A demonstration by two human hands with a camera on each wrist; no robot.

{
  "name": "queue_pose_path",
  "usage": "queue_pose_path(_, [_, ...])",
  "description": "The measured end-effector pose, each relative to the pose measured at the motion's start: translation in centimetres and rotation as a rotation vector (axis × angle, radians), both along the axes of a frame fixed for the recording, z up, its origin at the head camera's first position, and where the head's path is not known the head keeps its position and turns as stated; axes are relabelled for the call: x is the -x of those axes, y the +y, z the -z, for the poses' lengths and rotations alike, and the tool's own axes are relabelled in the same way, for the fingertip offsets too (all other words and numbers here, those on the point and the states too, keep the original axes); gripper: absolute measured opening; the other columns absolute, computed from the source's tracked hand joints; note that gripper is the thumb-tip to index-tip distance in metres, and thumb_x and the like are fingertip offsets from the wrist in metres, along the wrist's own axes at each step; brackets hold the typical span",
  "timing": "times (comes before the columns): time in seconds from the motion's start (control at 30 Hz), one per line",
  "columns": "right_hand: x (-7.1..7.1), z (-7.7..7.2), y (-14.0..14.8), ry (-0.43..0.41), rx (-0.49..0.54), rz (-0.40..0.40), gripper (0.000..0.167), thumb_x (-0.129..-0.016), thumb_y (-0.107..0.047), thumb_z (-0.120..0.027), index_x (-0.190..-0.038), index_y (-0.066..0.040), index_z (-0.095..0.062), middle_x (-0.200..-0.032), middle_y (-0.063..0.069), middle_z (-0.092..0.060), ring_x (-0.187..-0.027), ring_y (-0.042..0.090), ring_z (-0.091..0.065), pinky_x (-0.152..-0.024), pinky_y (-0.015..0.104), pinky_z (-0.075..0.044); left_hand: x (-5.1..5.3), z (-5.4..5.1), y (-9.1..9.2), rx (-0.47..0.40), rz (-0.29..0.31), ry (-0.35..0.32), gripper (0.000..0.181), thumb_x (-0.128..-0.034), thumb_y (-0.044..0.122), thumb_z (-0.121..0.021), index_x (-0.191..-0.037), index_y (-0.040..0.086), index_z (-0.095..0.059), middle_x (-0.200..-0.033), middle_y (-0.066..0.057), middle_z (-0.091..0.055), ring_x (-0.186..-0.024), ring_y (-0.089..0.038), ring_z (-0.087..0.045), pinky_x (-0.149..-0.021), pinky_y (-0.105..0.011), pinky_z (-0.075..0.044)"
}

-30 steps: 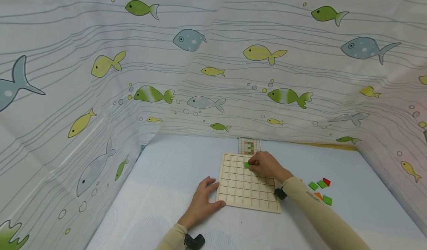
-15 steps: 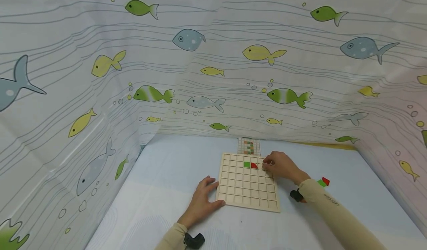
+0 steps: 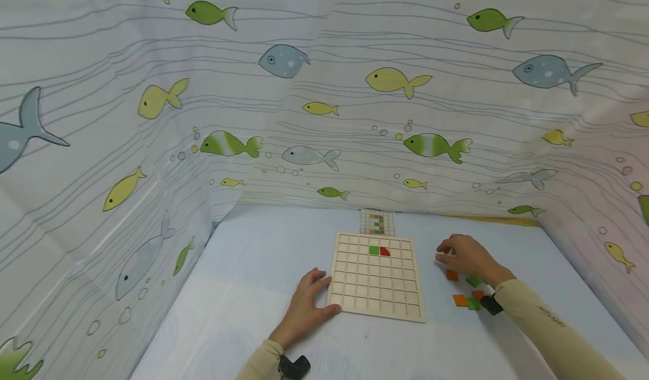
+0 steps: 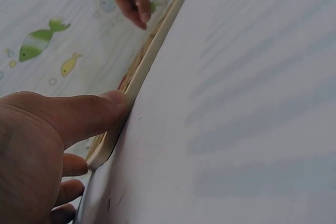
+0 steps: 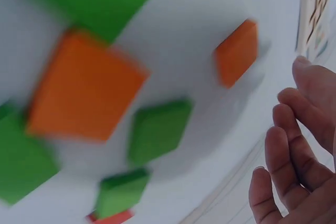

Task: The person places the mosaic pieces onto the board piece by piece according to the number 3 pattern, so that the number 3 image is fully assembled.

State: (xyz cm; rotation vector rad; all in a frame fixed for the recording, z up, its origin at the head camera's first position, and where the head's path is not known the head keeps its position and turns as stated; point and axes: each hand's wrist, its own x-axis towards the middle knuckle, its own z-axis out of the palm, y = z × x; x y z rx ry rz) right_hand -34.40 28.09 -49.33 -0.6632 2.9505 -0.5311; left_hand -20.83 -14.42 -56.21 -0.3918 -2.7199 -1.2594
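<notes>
A pale wooden grid board (image 3: 375, 284) lies on the table, with a green square tile (image 3: 374, 250) and a red tile with one rounded side (image 3: 385, 251) side by side in its upper cells. My left hand (image 3: 306, 307) touches the board's near left corner, thumb on the front edge and spread fingers along the left side. Right of the board, my right hand (image 3: 466, 256) hovers near loose tiles, fingers loosely bent with nothing between them. Close to it lies an orange tile (image 3: 452, 275); the right wrist view also shows green tiles (image 5: 160, 132) below the hand.
Behind the board lies a small pattern card (image 3: 377, 223) printed with a grid and coloured squares. Another orange tile (image 3: 460, 300) and a green tile (image 3: 473, 303) lie near the right cuff, which partly covers the group. A fish-patterned curtain (image 3: 304, 115) encloses the table.
My right hand has left the red tile in the cell beside the green one and moved right, off the board, to the loose tiles. The left hand stays at the corner.
</notes>
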Motion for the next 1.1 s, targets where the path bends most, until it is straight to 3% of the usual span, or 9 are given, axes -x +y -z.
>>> queue_pose_path(0.13, [-0.5,-0.1,1.3,-0.028,-0.009,0.011,0.024,-0.094,-0.026,-0.081,-0.106,-0.005,-0.081,-0.095,0.001,-0.073,-0.086,0.02,-0.066,-0.077,0.044,-0.06,0.0,0.0,-0.2,0.004,-0.008,-0.012,0.072,-0.0858,0.037,-0.088,-0.142,-0.001,-0.064,-0.152,-0.019,-0.051,-0.152,-0.045,-0.039,-0.122,-0.066,-0.037])
queue_pose_path(0.37, [-1.3,0.7,2.7,-0.027,0.021,0.025,0.022,-0.095,-0.025,-0.08,-0.107,-0.006,-0.081,-0.093,-0.003,-0.073,-0.085,0.015,-0.063,-0.076,0.035,-0.057,0.2,0.1,-0.4,-0.005,-0.013,-0.001,0.072,-0.0855,0.036,-0.089,-0.141,-0.001,-0.064,-0.152,-0.019,-0.051,-0.152,-0.045,-0.039,-0.122,-0.067,-0.036])
queue_pose_path(0.67, [-2.7,2.1,3.9,-0.153,0.099,0.061,0.024,-0.096,-0.027,-0.08,-0.113,-0.011,-0.076,-0.099,-0.005,-0.072,-0.089,0.013,-0.062,-0.075,0.027,-0.057,0.0,0.2,-0.3,-0.009,-0.015,-0.01,0.072,-0.0845,0.036,-0.09,-0.141,-0.001,-0.064,-0.151,-0.019,-0.052,-0.152,-0.046,-0.039,-0.122,-0.066,-0.036])
queue_pose_path(1.1, [-3.9,2.5,4.4,-0.129,0.104,0.06,0.031,-0.09,-0.028,-0.086,-0.111,-0.009,-0.074,-0.104,-0.003,-0.073,-0.095,0.015,-0.065,-0.081,0.033,-0.06,0.2,0.1,0.0,0.002,-0.007,-0.009,0.071,-0.0842,0.035,-0.09,-0.14,0.0,-0.065,-0.151,-0.018,-0.052,-0.152,-0.045,-0.039,-0.122,-0.066,-0.037])
